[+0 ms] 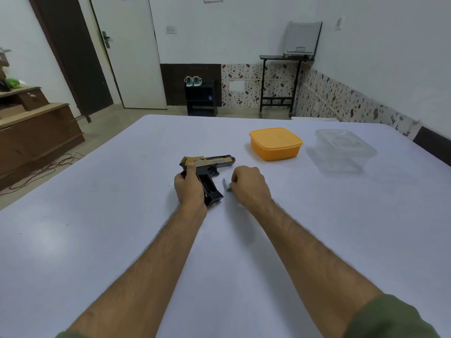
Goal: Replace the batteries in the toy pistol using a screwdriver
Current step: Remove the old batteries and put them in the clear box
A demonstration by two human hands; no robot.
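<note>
Our left hand [189, 189] grips the toy pistol [207, 172] steady while, at three o'clock, our right hand [249, 186] pinches a battery [226, 184] for loading.

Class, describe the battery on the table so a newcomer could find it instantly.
Start at the white table and find the black-and-gold toy pistol near its middle. Just right of its grip lies a small grey cylindrical battery, touched by the right hand; it is the smallest thing there.

I see a smooth, faintly sheeny pale tabletop [97, 228], a toy pistol [207, 167] of matt black plastic with a gold-toned top, an opaque orange plastic box [275, 145], a clear plastic tub [344, 150] and brown wooden drawers [36, 132].
</note>
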